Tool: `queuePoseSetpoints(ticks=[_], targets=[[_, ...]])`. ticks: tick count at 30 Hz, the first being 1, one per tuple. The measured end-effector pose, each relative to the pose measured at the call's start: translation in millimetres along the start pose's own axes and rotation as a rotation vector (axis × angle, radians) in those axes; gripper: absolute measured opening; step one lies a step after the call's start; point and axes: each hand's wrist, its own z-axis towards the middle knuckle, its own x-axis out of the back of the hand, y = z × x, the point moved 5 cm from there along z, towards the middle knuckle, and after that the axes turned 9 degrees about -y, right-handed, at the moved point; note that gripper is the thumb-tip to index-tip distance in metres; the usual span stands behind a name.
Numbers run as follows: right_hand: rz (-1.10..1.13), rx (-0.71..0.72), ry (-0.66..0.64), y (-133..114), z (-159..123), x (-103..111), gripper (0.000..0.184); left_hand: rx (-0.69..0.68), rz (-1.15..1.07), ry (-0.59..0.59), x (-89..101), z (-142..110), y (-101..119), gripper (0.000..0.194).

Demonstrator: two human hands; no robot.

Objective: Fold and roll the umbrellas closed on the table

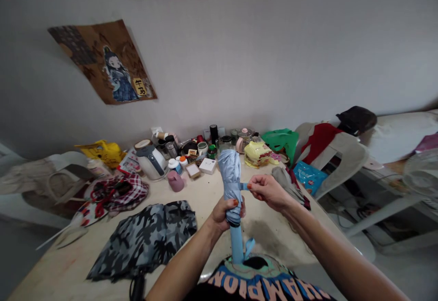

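Observation:
A folded light-blue umbrella (230, 168) stands nearly upright in front of me, its blue handle (236, 242) pointing down toward my shirt. My left hand (226, 212) is wrapped round the lower part of the rolled canopy, just above the handle. With thumb and fingers, my right hand (267, 189) pinches the end of a short blue strap (244, 186) that sticks out from the canopy's right side. A wrist loop (249, 246) hangs beside the handle. On the table to the left lies a grey camouflage umbrella (150, 235), loosely spread, its black handle (137, 286) toward me.
Along the back of the table (205, 196) stand an electric kettle (151, 160), a pink pitcher (175, 181), a small white box (207, 166), several bottles and a yellow package (258, 153). Checked cloth (133, 194) lies left. A plastic chair (349, 155) stands at the right.

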Motion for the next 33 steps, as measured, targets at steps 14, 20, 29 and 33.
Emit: queuePoseSetpoints(ticks=[14,20,29,33], targets=[[-0.11,0.034,-0.068,-16,-6,-18,0.027,0.033,0.169,0.099,-2.9,-6,4,0.045],[-0.37,0.104,-0.024,-18,-5,-22,0.017,0.085,0.298,0.145,-14.1,-6,10,0.046],[-0.628,0.139,0.234,39,-21,-35,0.064,-0.084,0.224,0.563,40.2,8,33,0.042],[-0.559,-0.111,0.151,121,-13,-26,0.076,-0.014,0.27,0.624,57.2,17,2,0.046]])
